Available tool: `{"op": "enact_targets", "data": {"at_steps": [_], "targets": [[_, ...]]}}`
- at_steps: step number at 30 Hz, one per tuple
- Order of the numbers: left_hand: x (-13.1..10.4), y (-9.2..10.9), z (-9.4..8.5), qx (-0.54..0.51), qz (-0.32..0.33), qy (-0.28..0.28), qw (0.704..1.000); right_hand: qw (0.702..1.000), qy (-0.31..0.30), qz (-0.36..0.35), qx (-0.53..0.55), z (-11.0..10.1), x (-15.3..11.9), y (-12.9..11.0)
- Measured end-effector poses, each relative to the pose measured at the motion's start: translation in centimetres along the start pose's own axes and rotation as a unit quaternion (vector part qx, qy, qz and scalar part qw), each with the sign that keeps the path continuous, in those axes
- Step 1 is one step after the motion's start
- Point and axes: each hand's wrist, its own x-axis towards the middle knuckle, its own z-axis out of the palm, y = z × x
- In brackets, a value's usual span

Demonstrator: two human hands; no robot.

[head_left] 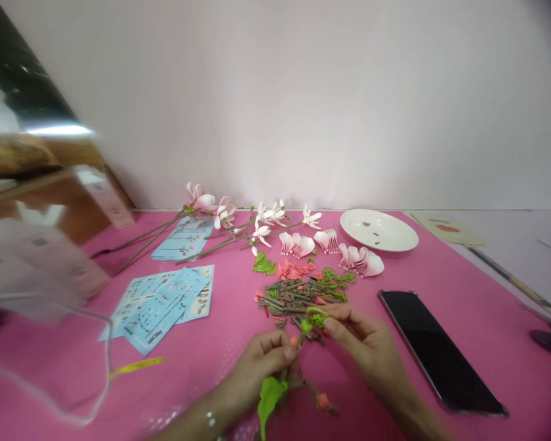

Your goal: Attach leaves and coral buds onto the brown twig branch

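My left hand (273,355) is closed around a plastic toy flower stem (298,384) with a green leaf (270,398) and coral buds. In my right hand (360,337), thumb and fingers pinch a curved light-green plastic piece (316,311) at the upper end of that stem; whether it is joined to the stem I cannot tell. Just beyond both hands lies a pile of brown stem pieces (284,300). Around the pile are coral pieces (289,269), green leaf pieces (264,263), green loops (335,277) and rows of pink petals (360,260).
Finished-looking white and pink flower stems (224,214) lie at the back. Blue printed sheets (165,306) spread on the left, near pink boxes (64,257) and a white cable (108,343). To the right are a phone (441,352) and a white plate (395,236) holding small bits.
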Motion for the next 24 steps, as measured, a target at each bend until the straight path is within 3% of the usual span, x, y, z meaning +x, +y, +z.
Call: {"op": "enact_targets", "data": {"at_steps": [12, 24], "targets": [[-0.3, -0.2, 0.4, 0.018, -0.007, -0.010, 1.000, 0.998, -0.021, -0.054, -0.026, 0.0, -0.4, 0.1], [-0.2, -0.2, 0.9, -0.010, -0.025, -0.001, 1.000, 0.981, -0.021, -0.138, -0.138, 0.2, -0.1, 0.9]]}}
